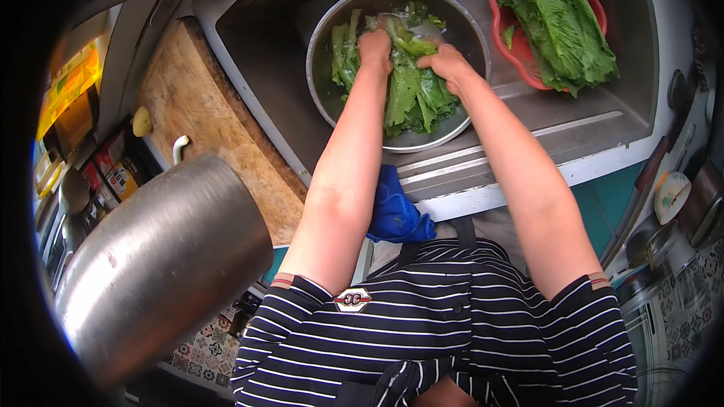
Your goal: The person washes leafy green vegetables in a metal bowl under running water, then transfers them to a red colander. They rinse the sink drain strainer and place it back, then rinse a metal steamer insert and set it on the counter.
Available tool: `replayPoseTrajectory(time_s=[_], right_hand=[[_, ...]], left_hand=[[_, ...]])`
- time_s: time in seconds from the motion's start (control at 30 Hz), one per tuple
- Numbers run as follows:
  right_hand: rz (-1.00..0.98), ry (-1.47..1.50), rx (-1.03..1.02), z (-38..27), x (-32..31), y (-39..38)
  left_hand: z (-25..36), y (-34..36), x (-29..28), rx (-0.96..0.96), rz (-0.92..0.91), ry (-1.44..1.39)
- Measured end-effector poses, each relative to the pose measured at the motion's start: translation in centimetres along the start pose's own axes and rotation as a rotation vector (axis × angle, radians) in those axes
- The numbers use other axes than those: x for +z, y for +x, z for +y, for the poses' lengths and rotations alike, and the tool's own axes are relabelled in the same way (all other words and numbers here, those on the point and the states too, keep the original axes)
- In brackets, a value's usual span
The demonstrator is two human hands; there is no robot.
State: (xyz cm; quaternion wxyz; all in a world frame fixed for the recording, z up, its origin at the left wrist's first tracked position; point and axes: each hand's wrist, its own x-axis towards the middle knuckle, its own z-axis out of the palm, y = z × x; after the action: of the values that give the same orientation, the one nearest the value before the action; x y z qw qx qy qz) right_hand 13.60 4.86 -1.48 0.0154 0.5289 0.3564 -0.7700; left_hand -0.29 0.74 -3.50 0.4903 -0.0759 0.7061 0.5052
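A round metal basin (473, 105) of water stands in the sink, with green lettuce leaves (422, 98) floating and bunched in it. Both forearms reach into it from below. My left hand (375, 49) is dipped among the stems at the middle, closed on leaves, its fingertips hidden under greens and water. At the right of the bunch, my right hand (450, 66) has its thumb against a leaf, the fingers curled round the greens and partly under water. More long lettuce leaves (558, 22) lie in a red scalloped basket (498, 19) to the right.
The steel sink (633, 45) holds basin and basket, with a ridged ledge along its near side. A wooden cutting board (204, 105) lies to the left, by a yellowish potato-like item (142, 121). A large metal cylinder (166, 256) looms at lower left. A blue cloth (400, 211) hangs at the front edge.
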Motion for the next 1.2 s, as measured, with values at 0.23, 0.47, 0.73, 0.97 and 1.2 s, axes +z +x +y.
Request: replayPoseTrajectory(time_s=[0.23, 0.47, 0.73, 0.97, 1.2], right_hand=[[0.143, -0.190, -0.094, -0.2, 0.2, -0.8], [-0.234, 0.236, 0.015, -1.9, 0.2, -0.7], [-0.038, -0.040, -0.195, -2.9, -0.1, 1.2], [0.016, 0.092, -0.330, -2.1, 0.8, 0.5], [0.185, -0.098, -0.365, -0.6, -0.2, 2.1]], left_hand=[[0.8, -4.4, -2.4, 0.100, -0.271, 0.329], [2.6, -4.7, -1.2, 0.275, -0.208, 0.443], [4.0, -7.1, -2.0, 0.022, -0.511, 0.194], [-0.1, -4.2, -2.5, 0.127, -0.335, 0.471], [-1.6, -4.3, -5.3, 0.041, -0.415, 0.577]])
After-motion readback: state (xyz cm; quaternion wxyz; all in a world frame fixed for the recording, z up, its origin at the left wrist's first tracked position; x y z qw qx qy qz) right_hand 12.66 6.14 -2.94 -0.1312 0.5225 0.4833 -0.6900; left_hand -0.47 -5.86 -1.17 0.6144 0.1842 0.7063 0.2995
